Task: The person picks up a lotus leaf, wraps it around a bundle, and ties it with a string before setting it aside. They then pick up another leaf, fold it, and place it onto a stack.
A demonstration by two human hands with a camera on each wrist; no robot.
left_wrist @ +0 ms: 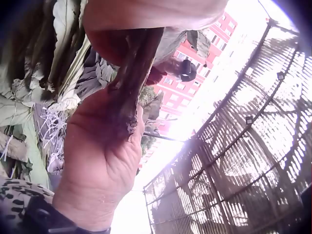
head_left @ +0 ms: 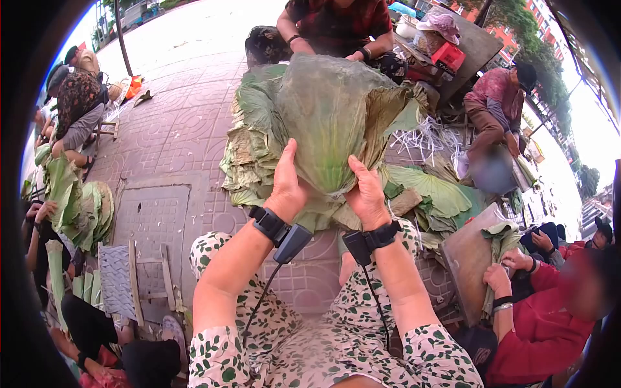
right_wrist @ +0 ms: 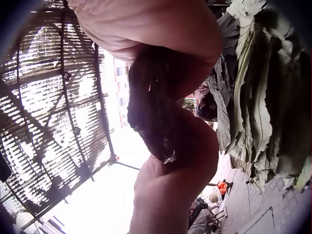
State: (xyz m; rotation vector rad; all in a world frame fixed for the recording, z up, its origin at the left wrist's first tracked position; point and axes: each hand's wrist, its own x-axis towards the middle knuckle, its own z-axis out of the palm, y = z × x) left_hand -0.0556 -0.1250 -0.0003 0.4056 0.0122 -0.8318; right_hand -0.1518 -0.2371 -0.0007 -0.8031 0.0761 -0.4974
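Observation:
A large, greyish-green dried leaf point(head_left: 326, 123), folded with its ribbed, bright green base toward the body, is held up in the head view. My left hand point(head_left: 288, 181) grips its left edge with the thumb extended on top; my right hand point(head_left: 367, 194) grips the right edge likewise, both sets of fingers hidden beneath. From the left wrist view, the leaf's dark folded edge point(left_wrist: 134, 78) lies between my left hand point(left_wrist: 151, 14) and my right hand point(left_wrist: 97, 146). The right wrist view shows my right hand point(right_wrist: 156, 29) above the shaded leaf point(right_wrist: 156, 102) and my left hand point(right_wrist: 178, 170) below.
Stacked leaves point(head_left: 252, 155) lie behind and left of the held leaf, more leaves point(head_left: 433, 194) at the right. A person in dark red point(head_left: 336, 29) sits opposite. People work on both sides, near a woven stool point(head_left: 119, 281) and a board point(head_left: 472, 258).

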